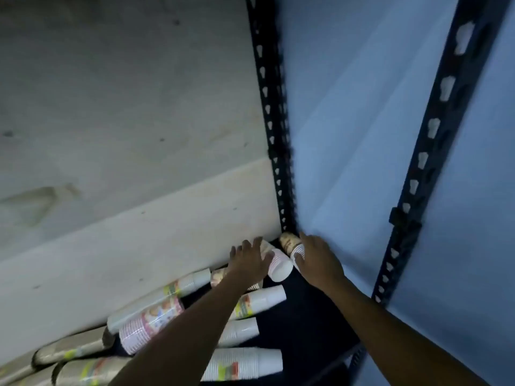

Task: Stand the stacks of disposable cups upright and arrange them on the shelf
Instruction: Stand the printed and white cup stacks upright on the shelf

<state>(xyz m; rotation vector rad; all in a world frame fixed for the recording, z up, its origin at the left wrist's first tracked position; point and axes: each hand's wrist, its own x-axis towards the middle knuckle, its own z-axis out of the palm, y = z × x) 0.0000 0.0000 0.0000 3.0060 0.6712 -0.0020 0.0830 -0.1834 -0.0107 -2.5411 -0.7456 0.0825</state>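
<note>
Stacks of cups (156, 313) lying flat on dark shelf (306, 316), back corner. Left hand (249, 263) spread over pink-striped stack (278, 264); right hand (317, 260) wrapped round brown stack (289, 242). Probably light, crushable, slippery in film: best held mid-length, gently.

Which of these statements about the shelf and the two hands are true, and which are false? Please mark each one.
1. Both hands reach into the back corner of the shelf. True: the left hand and the right hand are both there.
2. All cup stacks stand upright. False: the stacks, such as the pink-labelled stack, lie on their sides.
3. The right hand rests on a brown-patterned stack in the corner. True.
4. The shelf posts are white. False: the corner post is dark metal with holes.
5. The wall to the right looks red. False: the wall looks blue.
</note>
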